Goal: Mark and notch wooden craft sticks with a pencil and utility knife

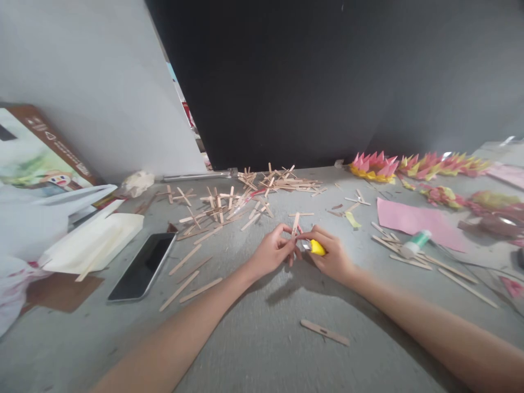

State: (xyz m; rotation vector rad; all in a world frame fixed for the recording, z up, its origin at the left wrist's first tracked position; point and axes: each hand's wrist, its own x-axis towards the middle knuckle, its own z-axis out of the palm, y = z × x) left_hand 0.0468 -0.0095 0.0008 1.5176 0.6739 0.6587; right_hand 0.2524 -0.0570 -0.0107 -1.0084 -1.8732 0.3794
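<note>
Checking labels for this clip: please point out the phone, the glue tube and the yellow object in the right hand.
phone [143, 266]: head view, middle of its dark screen.
glue tube [414, 244]: head view, middle of the tube.
yellow object [317, 248]: head view, part showing in the right hand [334, 257].

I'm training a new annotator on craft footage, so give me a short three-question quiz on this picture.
1. True or false: the right hand holds a yellow object.
2. Multiple choice: the smartphone is A) lying flat, to the left of the left hand; B) held in the right hand; C) standing upright.
3. Short answer: what wooden thing sticks up between the fingertips of the two hands?

Key: 1 true; 2 A; 3 a craft stick.
</note>
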